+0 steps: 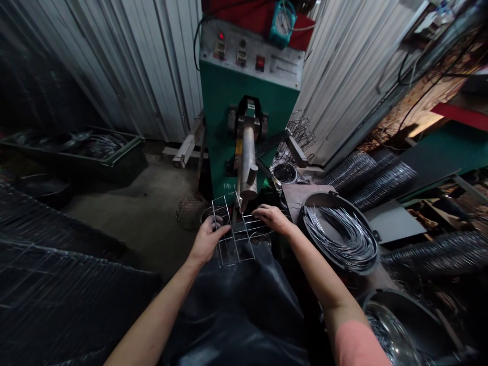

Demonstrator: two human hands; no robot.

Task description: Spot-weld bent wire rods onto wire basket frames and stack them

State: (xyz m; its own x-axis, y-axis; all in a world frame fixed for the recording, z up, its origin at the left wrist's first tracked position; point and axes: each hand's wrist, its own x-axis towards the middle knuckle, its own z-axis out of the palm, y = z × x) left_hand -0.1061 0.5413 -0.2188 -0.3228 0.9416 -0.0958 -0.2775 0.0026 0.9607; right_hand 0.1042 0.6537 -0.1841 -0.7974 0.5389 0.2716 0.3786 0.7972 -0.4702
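A small wire grid frame sits above my dark apron, just under the electrode arm of a green machine. My left hand grips the frame's left side, thumb across its wires. Close to the frame's upper right corner, my right hand has its fingers pressed together at a wire by the electrode tip. Where exactly the fingertips touch the wire is too small to make out.
A round bin of curved wires stands at the right, above another bin. Stacked wire racks fill the lower left. A green trough of metal parts lies further back left. Wire bundles lie at the right.
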